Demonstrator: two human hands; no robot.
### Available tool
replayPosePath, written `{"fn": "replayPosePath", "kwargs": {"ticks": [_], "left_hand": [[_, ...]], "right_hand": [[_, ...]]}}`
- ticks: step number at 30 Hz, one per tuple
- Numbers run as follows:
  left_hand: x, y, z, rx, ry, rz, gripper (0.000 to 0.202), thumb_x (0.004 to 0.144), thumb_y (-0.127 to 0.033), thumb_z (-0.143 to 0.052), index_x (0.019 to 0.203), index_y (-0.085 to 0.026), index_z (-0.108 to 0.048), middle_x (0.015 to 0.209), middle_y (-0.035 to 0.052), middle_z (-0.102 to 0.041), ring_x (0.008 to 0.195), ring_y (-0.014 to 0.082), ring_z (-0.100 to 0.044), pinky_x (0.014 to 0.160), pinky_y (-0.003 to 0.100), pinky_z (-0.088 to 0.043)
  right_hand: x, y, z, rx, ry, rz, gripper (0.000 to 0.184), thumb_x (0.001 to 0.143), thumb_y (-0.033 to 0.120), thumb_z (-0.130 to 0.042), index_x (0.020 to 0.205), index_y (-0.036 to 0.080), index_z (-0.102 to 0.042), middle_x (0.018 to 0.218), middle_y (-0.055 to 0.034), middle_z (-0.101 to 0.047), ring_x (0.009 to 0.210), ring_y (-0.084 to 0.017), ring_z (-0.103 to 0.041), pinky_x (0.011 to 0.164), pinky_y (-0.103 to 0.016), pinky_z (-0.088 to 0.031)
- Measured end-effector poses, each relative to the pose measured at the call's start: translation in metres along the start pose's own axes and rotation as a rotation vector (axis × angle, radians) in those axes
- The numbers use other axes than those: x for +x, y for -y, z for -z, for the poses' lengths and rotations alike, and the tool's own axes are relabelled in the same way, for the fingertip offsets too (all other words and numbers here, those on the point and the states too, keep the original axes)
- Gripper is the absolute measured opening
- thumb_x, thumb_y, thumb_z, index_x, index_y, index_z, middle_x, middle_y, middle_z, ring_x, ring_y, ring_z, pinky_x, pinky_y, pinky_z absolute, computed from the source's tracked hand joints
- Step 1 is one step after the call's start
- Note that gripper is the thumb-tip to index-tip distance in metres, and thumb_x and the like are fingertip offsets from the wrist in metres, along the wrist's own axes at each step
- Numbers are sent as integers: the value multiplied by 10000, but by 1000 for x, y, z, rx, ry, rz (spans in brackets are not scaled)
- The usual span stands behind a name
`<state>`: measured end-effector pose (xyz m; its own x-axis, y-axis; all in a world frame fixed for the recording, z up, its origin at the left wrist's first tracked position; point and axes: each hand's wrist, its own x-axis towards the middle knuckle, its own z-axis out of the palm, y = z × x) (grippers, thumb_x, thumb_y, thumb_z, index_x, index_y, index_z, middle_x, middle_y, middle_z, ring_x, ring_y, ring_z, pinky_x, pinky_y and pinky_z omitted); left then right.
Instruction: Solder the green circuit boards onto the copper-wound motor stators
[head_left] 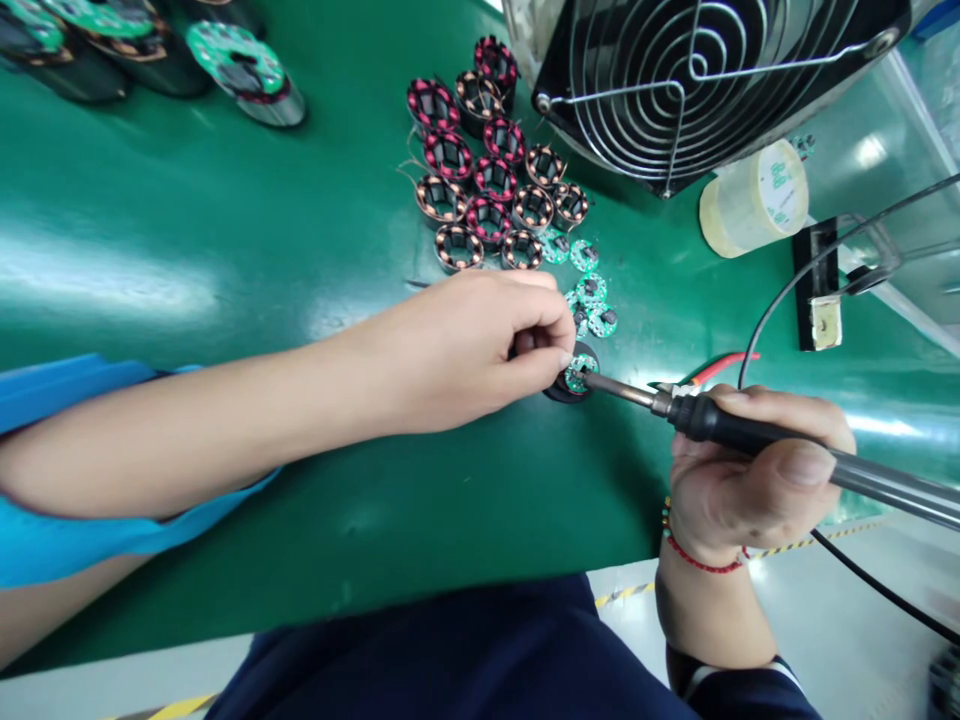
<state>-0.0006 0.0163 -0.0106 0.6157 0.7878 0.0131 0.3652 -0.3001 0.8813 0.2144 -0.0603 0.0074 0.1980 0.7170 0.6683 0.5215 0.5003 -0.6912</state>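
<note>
My left hand (517, 335) reaches in from the left, thumb and fingers pinched together beside a small round green circuit board (580, 373). What they pinch is hidden. A thin dark pointed end (417, 285) sticks out behind this hand. The board sits on a dark round piece (574, 396), partly covered by my fingers. My right hand (757, 470) is closed round the handle of a soldering iron (735, 425), whose tip meets the board or lies just over it. Several more green boards (591, 290) lie just beyond my left fingers.
Several copper-wound and pink-wound motor stators (487, 218) stand grouped beyond my left hand. A caged fan (697, 80) is behind them at the right. Nearby are a yellowish tape roll (757, 200), red-handled pliers (712, 368) and a black cable (772, 300). Dark cylinders with green boards (240, 65) stand far left.
</note>
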Motion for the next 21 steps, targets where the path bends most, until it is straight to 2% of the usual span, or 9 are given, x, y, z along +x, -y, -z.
{"fn": "replayPosePath", "kwargs": {"ticks": [3, 6, 8, 10, 13, 15, 17, 19, 21], "left_hand": [[0, -3, 2, 2, 13, 15, 200, 911, -274, -534, 763, -202, -647, 811, -1, -627, 724, 143, -557, 753, 293, -448], [0, -3, 2, 0, 19, 23, 203, 910, -271, -535, 765, -194, -654, 828, 4, -641, 731, 139, -557, 748, 284, -444], [1, -2, 1, 0, 22, 26, 202, 908, -273, -537, 767, -194, -657, 829, 4, -647, 726, 138, -555, 732, 281, -438], [1, -2, 1, -2, 22, 23, 197, 904, -273, -537, 770, -195, -658, 825, 4, -650, 720, 136, -555, 716, 278, -430], [0, -2, 2, -22, 15, 12, 191, 899, -270, -537, 774, -195, -660, 802, -2, -641, 700, 132, -548, 702, 275, -424], [-1, -2, 2, -33, 5, -2, 191, 898, -269, -534, 769, -195, -653, 781, -6, -627, 684, 128, -539, 700, 275, -423], [-1, -1, 1, -31, 2, -16, 193, 901, -272, -533, 773, -194, -654, 776, -7, -629, 686, 129, -553, 697, 276, -422], [-1, 1, 0, -23, 8, -24, 195, 906, -275, -532, 785, -193, -662, 785, -3, -644, 702, 135, -584, 695, 277, -423], [-1, 3, 0, -16, 15, -35, 200, 912, -273, -528, 790, -192, -664, 794, 0, -655, 714, 140, -607, 699, 280, -431]], "right_hand": [[-3, 0, 2, 9, 27, -20, 363, 1092, 510, -637, 950, 219, -802, 617, 56, -519, 400, -75, -488, 387, -234, -451], [-5, -2, 2, 38, -23, -34, 341, 1095, 514, -639, 1024, 232, -818, 672, 51, -567, 384, -63, -473, 352, -224, -433], [-5, -4, 0, 29, -81, 3, 310, 1077, 505, -685, 1051, 235, -835, 744, 37, -631, 410, -61, -514, 338, -213, -426], [-5, -5, -1, 6, -87, 51, 274, 1060, 486, -731, 1118, 244, -844, 820, 24, -683, 490, -71, -616, 363, -193, -460], [-6, -5, -1, -14, 85, 0, 327, 1104, 431, -676, 1403, 317, -742, 1100, -16, -766, 742, -133, -800, 501, -216, -605], [-8, -5, -1, -15, 218, -80, 397, 1148, 377, -583, 1544, 363, -616, 1249, -37, -772, 868, -166, -842, 609, -263, -673], [-10, -5, 0, -54, 373, -109, 412, 1157, 298, -541, 1564, 358, -567, 1253, -41, -797, 967, -185, -848, 767, -319, -715], [-12, -6, 0, -126, 535, -77, 426, 1129, 252, -589, 1546, 329, -549, 1278, -57, -809, 1085, -219, -828, 925, -394, -709], [-13, -7, -2, -169, 636, -9, 477, 1093, 240, -648, 1546, 301, -514, 1353, -87, -789, 1147, -247, -799, 969, -431, -684]]}}
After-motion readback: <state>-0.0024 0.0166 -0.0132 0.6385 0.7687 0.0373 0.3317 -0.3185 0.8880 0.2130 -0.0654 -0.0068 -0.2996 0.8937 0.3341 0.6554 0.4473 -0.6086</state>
